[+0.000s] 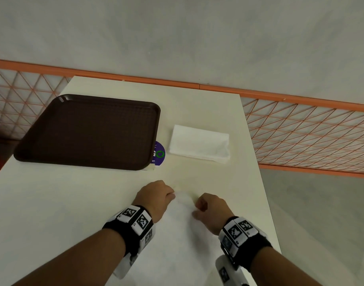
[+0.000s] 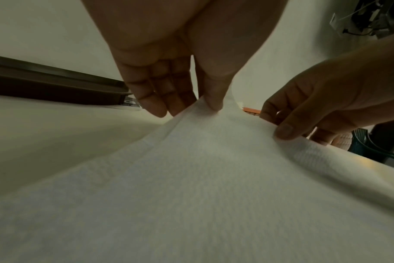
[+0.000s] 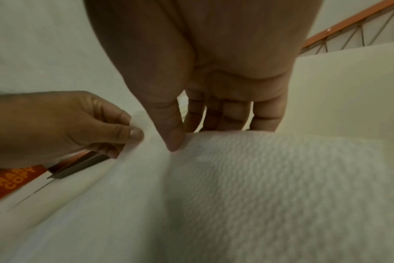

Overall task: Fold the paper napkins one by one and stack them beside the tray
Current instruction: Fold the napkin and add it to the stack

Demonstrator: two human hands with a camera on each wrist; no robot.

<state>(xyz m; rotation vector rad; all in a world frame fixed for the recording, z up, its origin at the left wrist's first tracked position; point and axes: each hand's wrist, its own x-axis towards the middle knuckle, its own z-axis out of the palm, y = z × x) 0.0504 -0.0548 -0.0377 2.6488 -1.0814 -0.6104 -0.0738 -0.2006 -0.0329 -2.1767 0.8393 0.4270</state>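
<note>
A white paper napkin [image 1: 183,226] lies spread near the table's front edge, its far edge lifted. My left hand [image 1: 156,196] pinches that edge between thumb and fingers [image 2: 210,101]. My right hand [image 1: 211,207] pinches the same edge a little to the right, thumb on top [image 3: 173,140]. The napkin's embossed surface [image 3: 270,178] fills both wrist views [image 2: 202,178]. A stack of folded white napkins [image 1: 199,143] lies just right of the dark brown tray [image 1: 90,131], which holds nothing.
A round purple sticker [image 1: 159,152] peeks out between the tray and the stack. The white table [image 1: 53,203] ends close on the right [image 1: 265,193]. An orange mesh railing [image 1: 311,131] runs behind and to the right.
</note>
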